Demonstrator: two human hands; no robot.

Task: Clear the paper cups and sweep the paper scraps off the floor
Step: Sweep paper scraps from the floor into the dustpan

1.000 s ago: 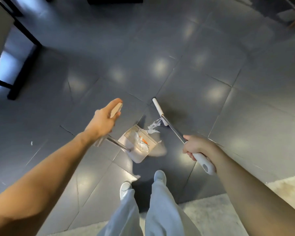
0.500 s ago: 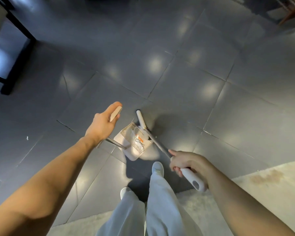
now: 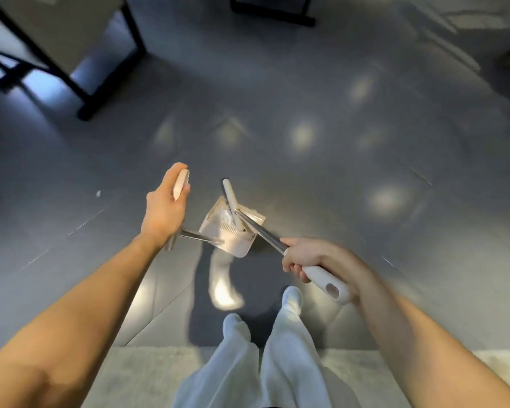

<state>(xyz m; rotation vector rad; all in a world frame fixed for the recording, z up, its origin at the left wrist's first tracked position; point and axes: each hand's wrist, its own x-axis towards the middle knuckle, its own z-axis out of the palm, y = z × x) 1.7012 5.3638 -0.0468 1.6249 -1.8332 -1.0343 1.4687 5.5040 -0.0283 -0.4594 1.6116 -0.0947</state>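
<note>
- You are holding the pale top of the dustpan handle (image 3: pixel 180 184) in your left hand (image 3: pixel 162 210), thumb and fingers wrapping it, up and left of the dustpan (image 3: pixel 236 245).
- Your right hand (image 3: pixel 309 260) is gripping the broom (image 3: pixel 262 232) by its white grip, fingers curling round it, right of the dustpan and nearer you.
- The broom head (image 3: pixel 229 195) is lying across the dustpan's mouth.
- Something pale is sitting inside the dustpan, but it is too blurred to identify.
- One small white scrap (image 3: pixel 98 193) is lying on the grey floor (image 3: pixel 306 172), well left of the dustpan.
- Your legs (image 3: pixel 289 348) are standing just behind the dustpan, and a pale rug (image 3: pixel 147 369) is lying nearer you than your feet.
</note>
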